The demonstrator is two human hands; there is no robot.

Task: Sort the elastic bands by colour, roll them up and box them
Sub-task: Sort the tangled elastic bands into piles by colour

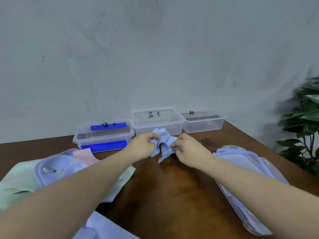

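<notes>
A light blue elastic band (163, 145) lies bunched on the brown table in front of the middle box. My left hand (143, 146) grips its left side and my right hand (189, 149) pinches its right side. Three clear boxes stand at the back: the left one (103, 135) with blue clips, marked A, the middle one (158, 121), marked B, and the right one (203, 122), marked C. A heap of blue, pink and green bands (57, 168) lies at the left, partly under my left forearm.
Clear lids (245, 169) with blue seals lie stacked at the right, under my right forearm. A leafy plant (305, 121) stands past the table's right edge. A pale blue band (103, 226) lies at the near edge. The wall is right behind the boxes.
</notes>
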